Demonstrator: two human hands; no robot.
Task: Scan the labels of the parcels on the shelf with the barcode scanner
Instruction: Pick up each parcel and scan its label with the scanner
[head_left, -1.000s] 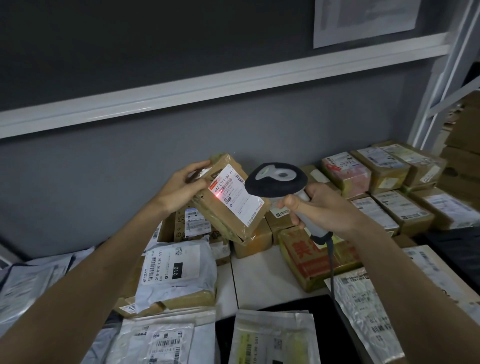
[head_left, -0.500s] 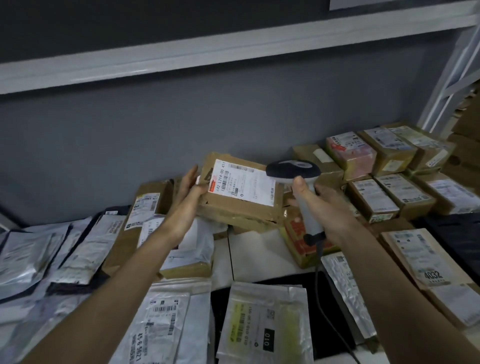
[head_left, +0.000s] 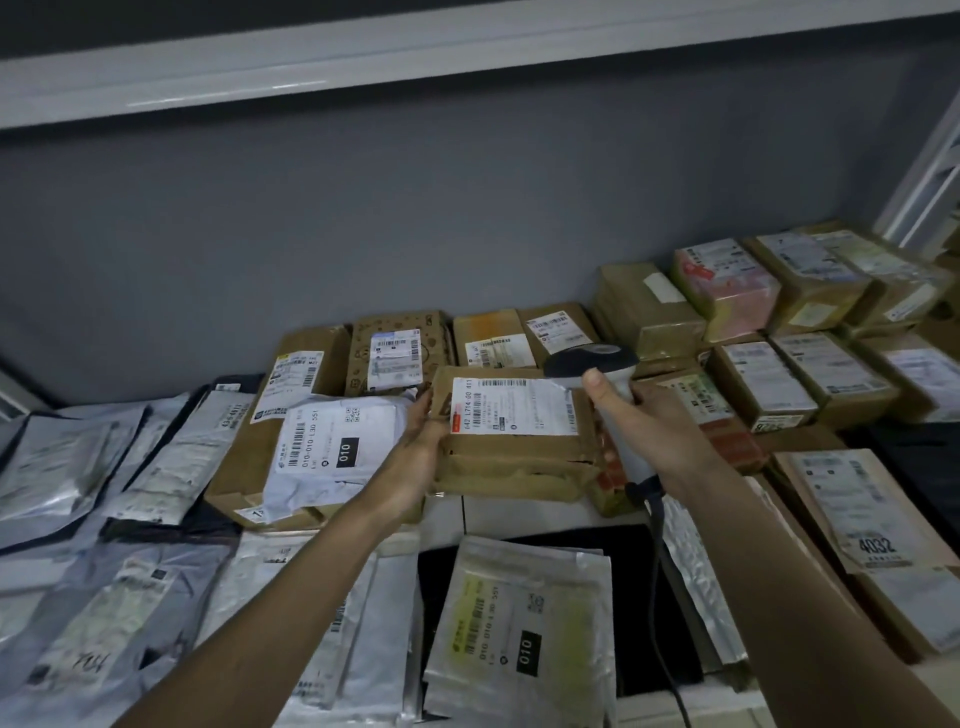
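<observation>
The left hand (head_left: 415, 441) has its grip on the left end of a brown box (head_left: 514, 457), label (head_left: 511, 407) up, lying on the shelf (head_left: 540, 512) among other boxes and flat bags. The right hand (head_left: 641, 423) grips the scanner (head_left: 592, 364), its head at the label's right edge.

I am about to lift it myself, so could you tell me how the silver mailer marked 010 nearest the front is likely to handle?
The silver mailer looks thin and wrinkled, so probably floppy and light. Its glossy film may slide off the mailers underneath.
</observation>
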